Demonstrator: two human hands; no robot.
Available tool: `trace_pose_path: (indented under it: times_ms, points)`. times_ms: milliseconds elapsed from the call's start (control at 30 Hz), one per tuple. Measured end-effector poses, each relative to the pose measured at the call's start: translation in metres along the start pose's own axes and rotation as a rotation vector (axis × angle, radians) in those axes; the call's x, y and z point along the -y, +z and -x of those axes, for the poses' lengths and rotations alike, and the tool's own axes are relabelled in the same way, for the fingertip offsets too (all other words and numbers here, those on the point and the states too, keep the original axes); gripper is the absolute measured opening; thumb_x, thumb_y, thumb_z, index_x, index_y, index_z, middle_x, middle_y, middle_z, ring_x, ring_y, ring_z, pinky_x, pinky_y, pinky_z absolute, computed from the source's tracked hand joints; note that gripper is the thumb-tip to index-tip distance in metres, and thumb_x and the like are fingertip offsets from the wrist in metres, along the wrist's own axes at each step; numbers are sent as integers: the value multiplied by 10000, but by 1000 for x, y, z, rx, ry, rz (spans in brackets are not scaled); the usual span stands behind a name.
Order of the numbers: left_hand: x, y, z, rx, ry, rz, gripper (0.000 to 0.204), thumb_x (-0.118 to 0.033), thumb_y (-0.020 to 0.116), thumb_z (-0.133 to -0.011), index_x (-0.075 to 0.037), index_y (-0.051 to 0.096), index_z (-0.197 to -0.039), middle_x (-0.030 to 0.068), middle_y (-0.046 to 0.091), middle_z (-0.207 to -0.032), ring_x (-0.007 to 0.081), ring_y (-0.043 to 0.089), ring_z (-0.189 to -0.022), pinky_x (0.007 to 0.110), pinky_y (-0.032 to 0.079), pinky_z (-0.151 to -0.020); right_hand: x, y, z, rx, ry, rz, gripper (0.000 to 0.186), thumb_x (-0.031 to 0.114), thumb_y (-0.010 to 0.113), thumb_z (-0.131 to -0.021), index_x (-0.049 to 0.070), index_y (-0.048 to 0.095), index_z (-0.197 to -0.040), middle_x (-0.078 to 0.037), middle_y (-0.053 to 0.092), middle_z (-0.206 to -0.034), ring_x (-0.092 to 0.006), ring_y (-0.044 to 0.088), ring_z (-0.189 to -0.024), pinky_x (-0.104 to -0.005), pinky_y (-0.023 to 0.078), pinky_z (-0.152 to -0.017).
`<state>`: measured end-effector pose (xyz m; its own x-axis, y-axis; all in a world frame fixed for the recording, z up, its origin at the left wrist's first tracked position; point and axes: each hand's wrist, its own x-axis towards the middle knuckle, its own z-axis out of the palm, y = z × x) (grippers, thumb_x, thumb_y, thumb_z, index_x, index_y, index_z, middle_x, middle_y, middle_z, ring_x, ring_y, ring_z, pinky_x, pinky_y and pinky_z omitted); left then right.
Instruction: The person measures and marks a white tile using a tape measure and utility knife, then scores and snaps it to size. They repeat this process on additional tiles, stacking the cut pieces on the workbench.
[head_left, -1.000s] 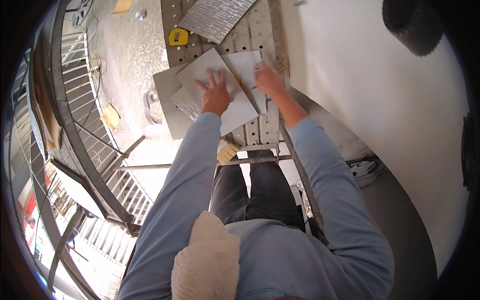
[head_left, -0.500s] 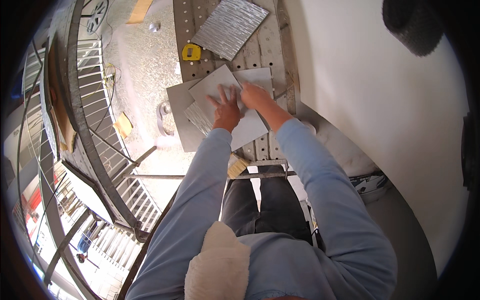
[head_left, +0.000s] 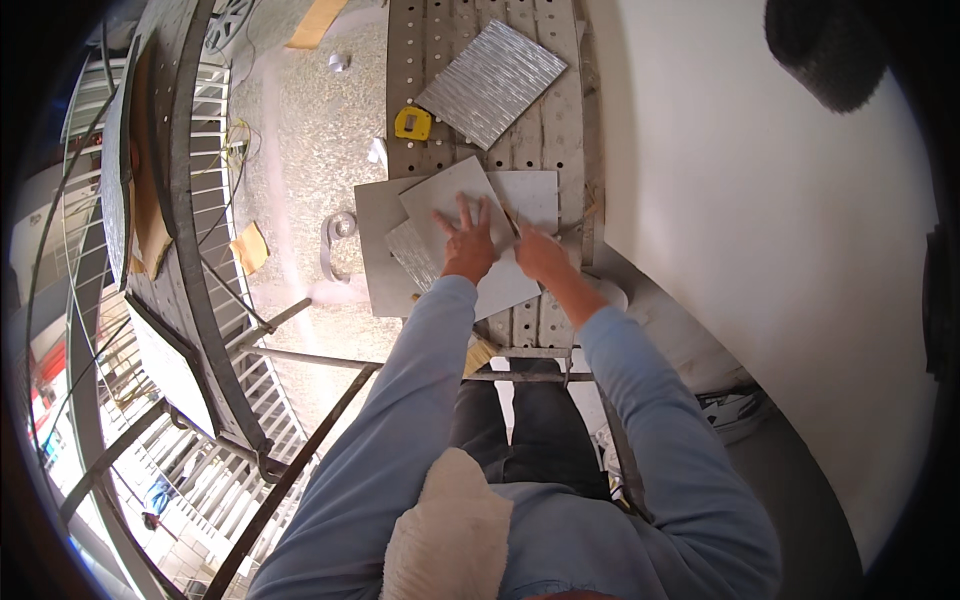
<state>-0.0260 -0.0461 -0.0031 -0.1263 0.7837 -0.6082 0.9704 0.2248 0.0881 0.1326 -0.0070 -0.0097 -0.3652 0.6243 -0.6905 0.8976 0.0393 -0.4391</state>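
Left hand flat, fingers spread, pressing down on white tile. Right hand just beside it, curled at tile's right edge; grip unclear. Tile tilted, lying on grey sheet and second white tile, all on perforated metal bench. Beyond: yellow tape measure, then ribbed silver tile, square, tilted.

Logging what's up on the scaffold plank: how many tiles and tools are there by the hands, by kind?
Smooth pale tiles: 3, stacked under the left hand and right hand
Ribbed silver tiles: 2, one mostly hidden in the stack
Yellow tape measure: 1
Total: 6
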Motion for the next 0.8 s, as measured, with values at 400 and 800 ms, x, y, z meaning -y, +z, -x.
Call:
trace_pose_path:
  times_ms: [400, 800]
  points:
    - [-2, 4, 6, -70, -36, 71, 1017, -265, 796, -819, -205, 214, -1650, 253, 101, -1693, 722, 184, -1414, 715, 373, -1097, 0, -14, -31, -144, -74, 7, 343, 250, 513, -1019, -9, 570, -1237, -260, 692, -1188, -436, 659, -1133, -541, 523, -956]
    - [-5, -3, 13, -171, -56, 107, 1104, -309, 864, -769, -169, 214, -1650, 239, 162, -1683, 622, 258, -1449, 681, 292, -1174, -22, -25, 93, 491, 156, 545, 348, 184, 616, -971, -16, 619, -1256, -219, 720, -1075, -358, 706, -1015, -474, 565, -826]
